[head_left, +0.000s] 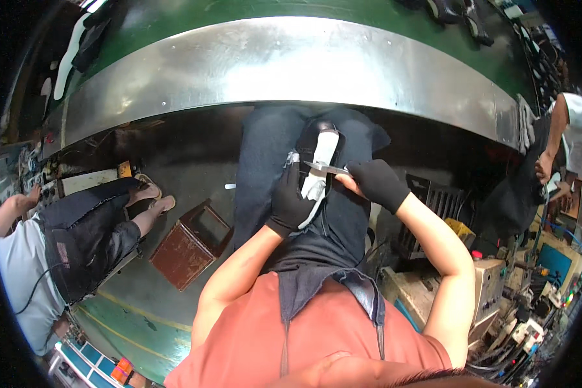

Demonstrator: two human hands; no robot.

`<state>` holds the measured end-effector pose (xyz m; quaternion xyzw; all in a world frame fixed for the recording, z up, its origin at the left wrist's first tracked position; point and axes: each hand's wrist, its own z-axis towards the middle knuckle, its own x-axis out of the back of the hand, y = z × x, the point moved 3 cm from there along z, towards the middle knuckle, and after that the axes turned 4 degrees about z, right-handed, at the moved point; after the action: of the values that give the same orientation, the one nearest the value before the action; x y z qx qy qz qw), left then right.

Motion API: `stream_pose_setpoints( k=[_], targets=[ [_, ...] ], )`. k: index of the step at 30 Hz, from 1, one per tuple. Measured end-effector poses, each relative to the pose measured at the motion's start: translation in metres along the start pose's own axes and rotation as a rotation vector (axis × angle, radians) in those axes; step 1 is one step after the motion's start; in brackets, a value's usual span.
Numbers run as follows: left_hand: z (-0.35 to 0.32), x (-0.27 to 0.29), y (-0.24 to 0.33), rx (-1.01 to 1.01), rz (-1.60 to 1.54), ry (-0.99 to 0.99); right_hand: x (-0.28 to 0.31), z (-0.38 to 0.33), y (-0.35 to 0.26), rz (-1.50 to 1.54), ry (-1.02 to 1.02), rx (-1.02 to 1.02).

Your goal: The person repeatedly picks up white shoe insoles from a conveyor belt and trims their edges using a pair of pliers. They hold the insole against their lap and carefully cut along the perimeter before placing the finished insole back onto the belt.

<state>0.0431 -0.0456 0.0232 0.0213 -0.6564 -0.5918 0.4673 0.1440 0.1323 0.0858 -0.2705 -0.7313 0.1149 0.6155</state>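
A black shoe (pixel 326 127) lies on my lap, its dark rounded toe pointing away from me. A white strip (pixel 326 147) runs along its middle, crumpled toward the near end. My left hand (pixel 290 197), in a dark fingerless glove with pale tape round one finger, is closed on the left side and near end of the shoe. In my right hand (pixel 372 182), also in a dark glove, is a knife (pixel 323 168). Its flat metal blade lies crosswise over the white strip. The handle is mostly hidden in my fingers.
A metal-edged bench (pixel 291 64) with a green top curves ahead. To the left are a brown stool (pixel 186 249) and a seated person (pixel 87 239). Machinery (pixel 491 284) stands at the right, with another person (pixel 549 145) beyond. Dark shoes (pixel 462 19) rest at the far right.
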Motion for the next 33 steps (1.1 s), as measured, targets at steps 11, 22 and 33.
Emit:
stream_pose_setpoints(
  k=[11, 22, 33],
  targets=[
    [0.025, 0.000, 0.012, 0.208, 0.044, -0.102, 0.081, -0.001, -0.015, 0.200, -0.546, -0.097],
    [-0.050, 0.039, 0.001, 0.166, -0.269, -0.277, -0.036, -0.037, -0.041, 0.633, -0.143, -0.186],
    [-0.066, -0.014, -0.035, 0.452, -0.423, -0.211, -0.014, -0.069, -0.067, 0.596, -0.274, -0.466]
  ],
)
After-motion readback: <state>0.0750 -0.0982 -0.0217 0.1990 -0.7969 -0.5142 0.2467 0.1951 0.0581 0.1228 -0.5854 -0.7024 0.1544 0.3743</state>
